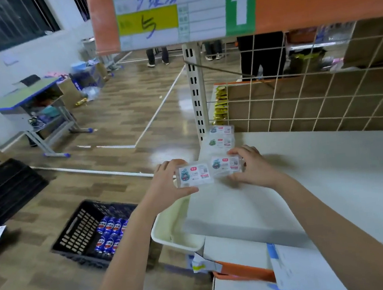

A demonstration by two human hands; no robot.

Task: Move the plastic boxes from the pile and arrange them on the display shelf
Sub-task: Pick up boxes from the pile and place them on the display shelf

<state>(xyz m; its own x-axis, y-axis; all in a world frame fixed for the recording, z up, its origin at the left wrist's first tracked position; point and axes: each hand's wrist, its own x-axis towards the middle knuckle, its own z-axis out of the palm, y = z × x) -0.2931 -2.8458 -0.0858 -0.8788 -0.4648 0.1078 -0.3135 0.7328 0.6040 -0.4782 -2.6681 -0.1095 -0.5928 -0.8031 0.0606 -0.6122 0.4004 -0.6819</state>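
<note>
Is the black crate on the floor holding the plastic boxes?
No, the black crate holds blue cans; the plastic boxes sit on the white shelf.

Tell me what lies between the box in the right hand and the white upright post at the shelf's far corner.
In the head view, two more plastic boxes lie on the white shelf, in a row between the right hand's box and the post.

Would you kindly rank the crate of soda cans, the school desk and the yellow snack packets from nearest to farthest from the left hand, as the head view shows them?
From the left hand, which holds a plastic box:
1. The crate of soda cans, on the floor just below and left of it.
2. The yellow snack packets, hanging at the shelf's back, up and to the right.
3. The school desk, far across the floor by the left wall.
</note>
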